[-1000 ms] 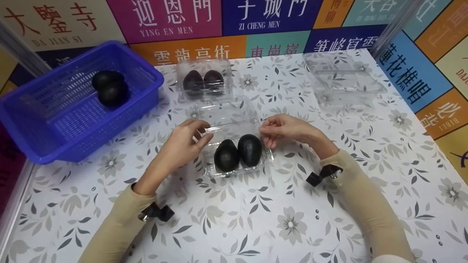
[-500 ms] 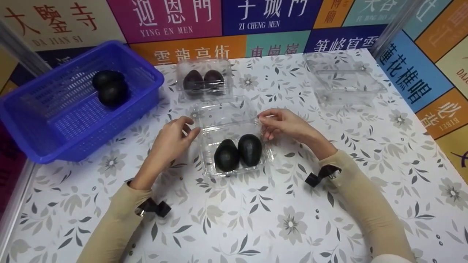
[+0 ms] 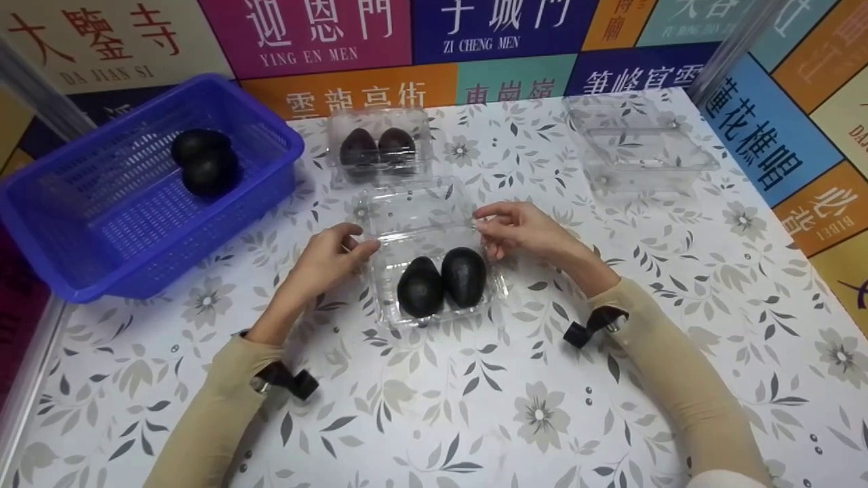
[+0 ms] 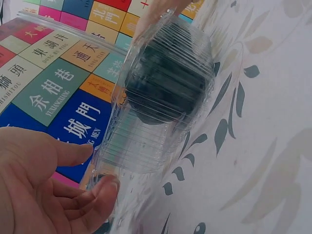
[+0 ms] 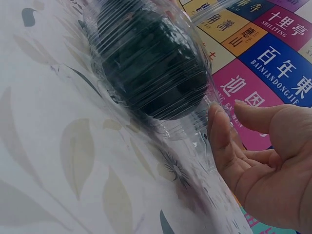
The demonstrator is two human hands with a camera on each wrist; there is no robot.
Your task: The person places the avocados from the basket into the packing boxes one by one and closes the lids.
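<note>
A clear plastic clamshell (image 3: 424, 236) lies spread near the middle of the desk (image 3: 434, 420), its lid (image 3: 415, 203) folded back towards the far edge and its tray on the side of the near edge. In the tray sit two dark avocados side by side, the left avocado (image 3: 420, 289) a little nearer the near edge than the right avocado (image 3: 464, 278). The left hand (image 3: 327, 259) is at the clamshell's left side by the hinge, its fingers bent and parted from the thumb, with the plastic rim showing between them in the left wrist view. The right hand (image 3: 521, 229) is at the opposite side, thumb and forefinger tips close about the rim; whether they pinch it cannot be told. Beige sleeves cover both forearms, a black strap at each wrist. Beyond the lid, near the far edge, a closed clear package (image 3: 380, 116) holds two more dark avocados. A blue plastic basket (image 3: 156, 271) covers the far left corner, with two dark avocados (image 3: 207, 163) touching in its right part. Towards the far right corner lie clear plastic containers (image 3: 644, 131), and coloured panels (image 3: 502, 41) with Chinese lettering stand behind the far edge
</note>
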